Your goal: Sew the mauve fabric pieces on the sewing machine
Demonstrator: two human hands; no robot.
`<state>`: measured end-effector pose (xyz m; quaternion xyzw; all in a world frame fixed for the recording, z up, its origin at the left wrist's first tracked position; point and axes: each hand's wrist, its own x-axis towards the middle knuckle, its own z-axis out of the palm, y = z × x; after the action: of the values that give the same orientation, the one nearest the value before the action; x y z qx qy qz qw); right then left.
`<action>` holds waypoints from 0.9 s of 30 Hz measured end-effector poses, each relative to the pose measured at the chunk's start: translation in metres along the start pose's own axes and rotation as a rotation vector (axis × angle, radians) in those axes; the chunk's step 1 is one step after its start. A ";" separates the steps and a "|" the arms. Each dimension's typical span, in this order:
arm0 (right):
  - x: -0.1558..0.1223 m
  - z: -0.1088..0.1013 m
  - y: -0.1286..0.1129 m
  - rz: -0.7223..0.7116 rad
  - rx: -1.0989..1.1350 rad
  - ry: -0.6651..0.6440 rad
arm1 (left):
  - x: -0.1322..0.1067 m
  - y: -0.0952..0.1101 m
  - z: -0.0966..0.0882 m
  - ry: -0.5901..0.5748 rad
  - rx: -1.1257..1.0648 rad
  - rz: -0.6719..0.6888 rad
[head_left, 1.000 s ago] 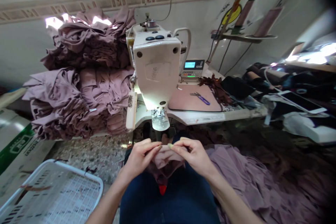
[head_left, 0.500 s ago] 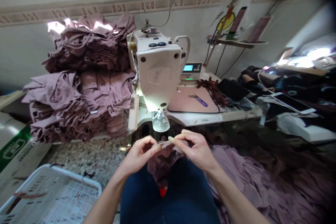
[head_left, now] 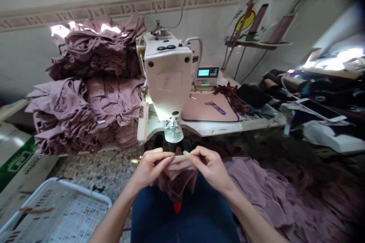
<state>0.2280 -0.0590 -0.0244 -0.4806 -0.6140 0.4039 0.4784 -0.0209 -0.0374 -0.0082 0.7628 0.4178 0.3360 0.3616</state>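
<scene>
A mauve piece of fabric (head_left: pixel 179 180) hangs in folds between my two hands, above my lap. My left hand (head_left: pixel 155 167) pinches its upper edge at the left, thumb against fingers. At the right end of the same edge, my right hand (head_left: pixel 207 163) grips with thumb and fingertips. The edge between them is stretched fairly straight. Just beyond the hands stands a white sewing machine (head_left: pixel 168 79), its presser area (head_left: pixel 173 131) apart from the fabric. Below the cloth a small red tip (head_left: pixel 177 208) shows; I cannot tell what it belongs to.
Stacks of folded mauve garments (head_left: pixel 114 98) stand left of the machine. Purple-handled thread snips (head_left: pixel 218 109) lie on a pinkish mat (head_left: pixel 199 112). More mauve cloth (head_left: pixel 256 186) is heaped at my right. A white plastic basket (head_left: pixel 105 201) sits at lower left. A phone (head_left: pixel 322 110) lies far right.
My hands have moved slightly apart, and the fabric's upper edge between them is now wider and straighter. More of its hanging folds show. The view has shifted a little.
</scene>
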 end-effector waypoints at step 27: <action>0.067 0.012 0.004 0.006 0.135 0.231 | 0.052 0.004 -0.006 0.392 -0.289 -0.215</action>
<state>0.2120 0.0068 -0.0171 -0.4924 -0.5247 0.3880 0.5759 -0.0020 0.0080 0.0086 0.5749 0.5063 0.4928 0.4126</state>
